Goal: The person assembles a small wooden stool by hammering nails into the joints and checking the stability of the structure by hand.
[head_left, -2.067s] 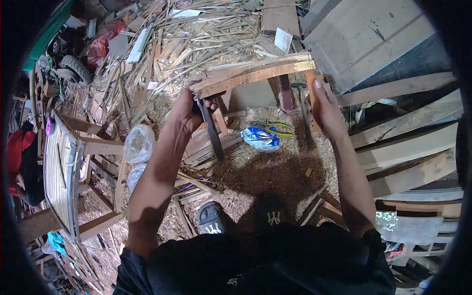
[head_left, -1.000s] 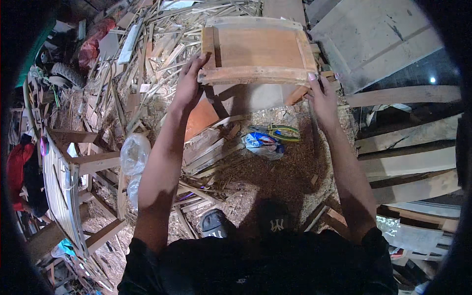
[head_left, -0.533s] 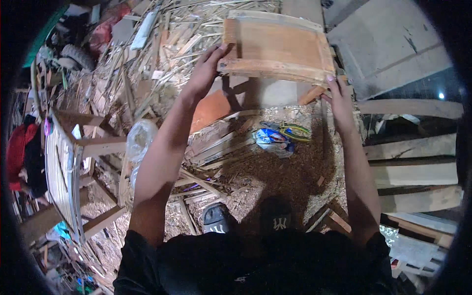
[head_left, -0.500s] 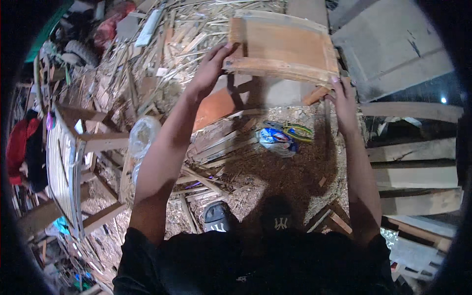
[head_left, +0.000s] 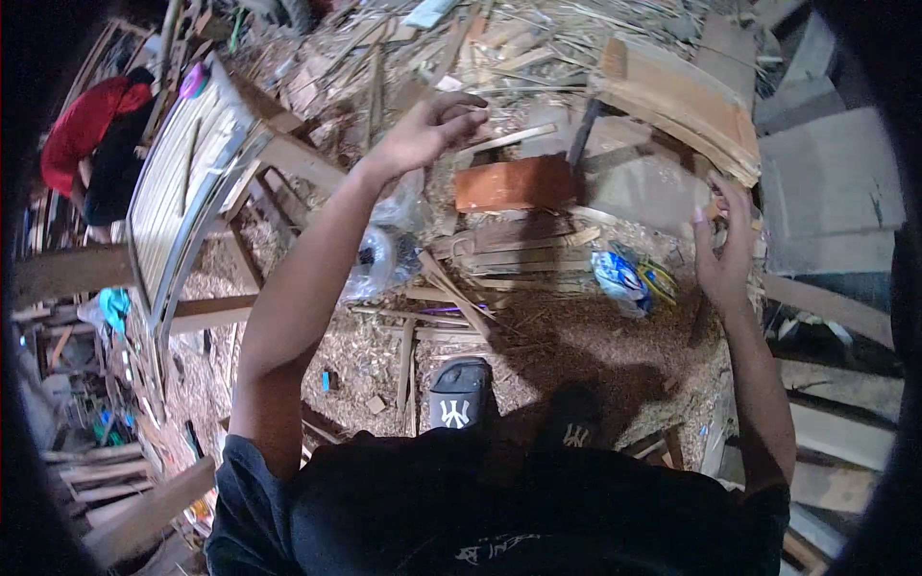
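Note:
A framed wooden panel (head_left: 672, 91) stands at the far right, over a pale flat board (head_left: 639, 173). My left hand (head_left: 430, 134) hangs in the air to the left of it, fingers apart and slightly curled, holding nothing. Just below the panel's near right corner is my right hand (head_left: 726, 235), its fingers spread and nothing seen in its grasp. A small piece of orange-brown wood (head_left: 715, 207) lies close behind those fingers. Between the hands, an orange-brown wooden block (head_left: 514, 184) rests beside the pale board.
A blue-and-white plastic package (head_left: 619, 280) lies on the sawdust near a yellow-and-black item. Clear plastic (head_left: 379, 264) sits beside a slatted wooden table (head_left: 192, 182) on the left. Another person in red (head_left: 91, 134) bends down beyond it. Boards line the right; wood scraps litter the floor.
My left hand has let go of the panel and moved away from it. My right hand has dropped slightly from the panel's corner. The view has swung to the left.

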Tool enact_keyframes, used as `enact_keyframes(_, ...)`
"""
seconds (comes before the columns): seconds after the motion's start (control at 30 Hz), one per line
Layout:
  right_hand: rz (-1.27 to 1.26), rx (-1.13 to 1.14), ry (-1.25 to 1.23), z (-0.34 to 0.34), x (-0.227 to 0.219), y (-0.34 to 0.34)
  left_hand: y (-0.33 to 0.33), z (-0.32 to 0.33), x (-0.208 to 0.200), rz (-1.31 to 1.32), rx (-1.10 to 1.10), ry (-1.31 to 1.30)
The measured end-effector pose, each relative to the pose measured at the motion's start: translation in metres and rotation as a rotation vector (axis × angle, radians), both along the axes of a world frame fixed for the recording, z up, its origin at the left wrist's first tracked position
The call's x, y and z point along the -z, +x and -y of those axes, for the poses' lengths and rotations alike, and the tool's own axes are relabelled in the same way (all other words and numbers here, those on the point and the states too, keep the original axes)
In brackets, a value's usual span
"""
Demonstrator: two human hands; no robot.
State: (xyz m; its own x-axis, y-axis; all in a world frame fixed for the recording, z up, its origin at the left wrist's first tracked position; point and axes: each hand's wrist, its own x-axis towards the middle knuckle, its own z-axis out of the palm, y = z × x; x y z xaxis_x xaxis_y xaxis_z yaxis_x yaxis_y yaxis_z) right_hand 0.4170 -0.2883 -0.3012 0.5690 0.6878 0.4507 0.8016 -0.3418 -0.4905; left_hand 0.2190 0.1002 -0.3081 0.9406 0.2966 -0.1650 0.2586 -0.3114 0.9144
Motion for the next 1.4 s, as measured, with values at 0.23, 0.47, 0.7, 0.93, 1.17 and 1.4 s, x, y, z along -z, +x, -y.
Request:
enact_keyframes(0.23, 0.033, -0.425, -0.106, -0.081, 0.007, -0.039, -0.124, -0.045, 0.019, 0.017, -0.255, 0.105)
enact_keyframes(0.47, 0.057, -0.934, -0.125, -0.207, 0.041, -0.086, -0.212, -0.002, 0.071, -0.44, 0.109, 0.92)
enact_keyframes(0.7, -0.131, -1.233, 0.014, -0.318, 0.098, -0.166, -0.215, 0.009, 0.085, -0.341, 0.243, 1.053)
enact_keyframes(0.93, 0.034, -0.825, -0.642, -0.32, 0.135, -0.155, -0.207, 0.014, 0.085, -0.516, 0.213, 0.968)
enact_keyframes(1.17, 0.048, -0.789, -0.578, -0.334, 0.162, -0.166, -0.187, 0.012, 0.093, -0.659, -0.089, 0.935)
enact_keyframes(1.4, 0.042, -0.776, -0.641, -0.35, 0.154, -0.177, -0.195, 0.002, 0.087, -0.802, 0.003, 0.836)
